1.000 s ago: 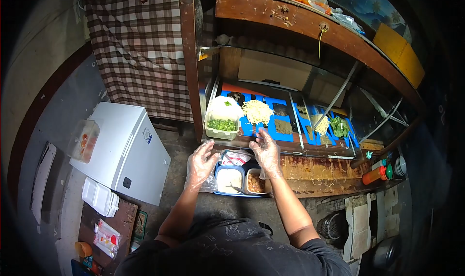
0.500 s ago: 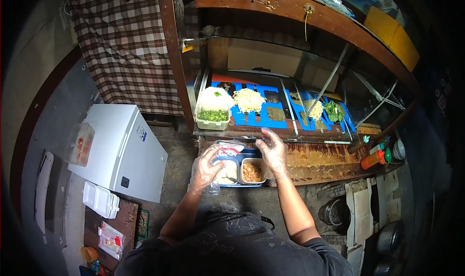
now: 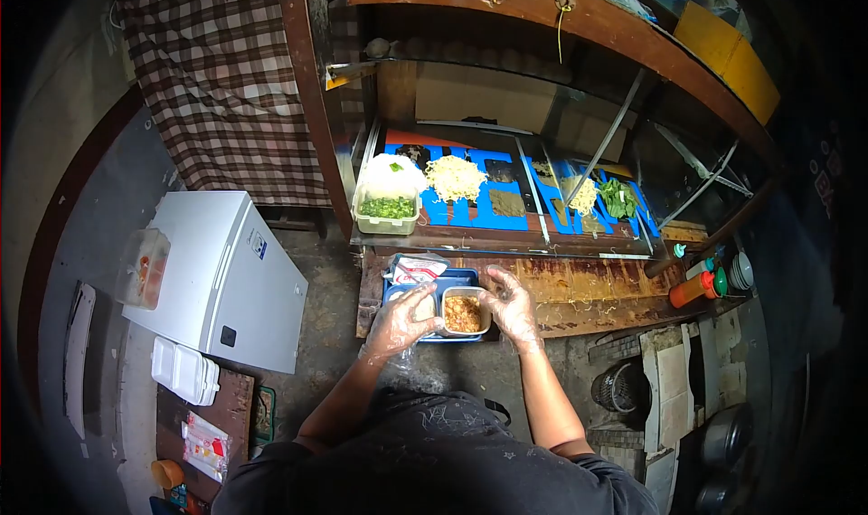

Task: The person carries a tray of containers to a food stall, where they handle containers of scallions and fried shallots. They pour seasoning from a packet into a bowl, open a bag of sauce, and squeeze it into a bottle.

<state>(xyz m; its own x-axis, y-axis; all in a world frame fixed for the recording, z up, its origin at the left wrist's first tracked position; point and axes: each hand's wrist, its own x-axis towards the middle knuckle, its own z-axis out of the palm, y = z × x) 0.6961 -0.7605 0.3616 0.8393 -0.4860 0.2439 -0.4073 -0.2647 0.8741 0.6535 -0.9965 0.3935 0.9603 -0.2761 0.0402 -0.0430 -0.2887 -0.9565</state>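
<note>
My left hand [image 3: 402,321], in a clear plastic glove, is at the left side of a square container [image 3: 464,333] of chopped brown food, its thumb against the rim. My right hand [image 3: 514,309], gloved too, curves around the container's right side, so it sits between both hands. The container rests in a blue tray [image 3: 442,277] on the wooden bench. A red-and-white packet [image 3: 419,268] lies at the tray's back left. Pale contents in the tray's left part are mostly hidden by my left hand.
Behind the bench is a display case with a tub of chopped greens [image 3: 388,213], noodles [image 3: 455,179] and leafy greens [image 3: 618,198]. An orange bottle [image 3: 693,294] stands right. A white freezer [image 3: 258,289] and foam boxes [image 3: 183,372] are at left.
My left hand has moved right and my right hand down, both closing in on the container's sides. The view has shifted slightly.
</note>
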